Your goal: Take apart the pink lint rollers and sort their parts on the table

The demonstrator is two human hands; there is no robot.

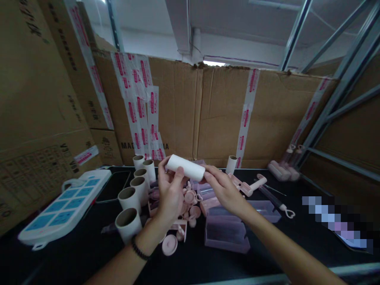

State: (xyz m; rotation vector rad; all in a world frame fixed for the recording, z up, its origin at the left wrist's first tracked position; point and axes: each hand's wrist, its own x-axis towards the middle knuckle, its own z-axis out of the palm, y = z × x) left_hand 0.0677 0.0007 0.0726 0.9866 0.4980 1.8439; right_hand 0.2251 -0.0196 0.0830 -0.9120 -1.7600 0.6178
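A white roll [188,168] is held up over the middle of the table, tilted down to the right. My left hand [172,190] wraps round its left part, thumb on the near side. The fingertips of my right hand [224,190] press on its right end. Below my hands are pink round parts [190,196] in a heap and a translucent purple case [227,233]. A pink disc [170,244] lies nearer the front edge.
Several white rolls [128,222] stand upright on the left, with another roll [231,164] at the back. A power strip [65,206] lies far left. Pink handle parts [252,185] and lint rollers [282,170] lie right. Cardboard [178,107] walls the back.
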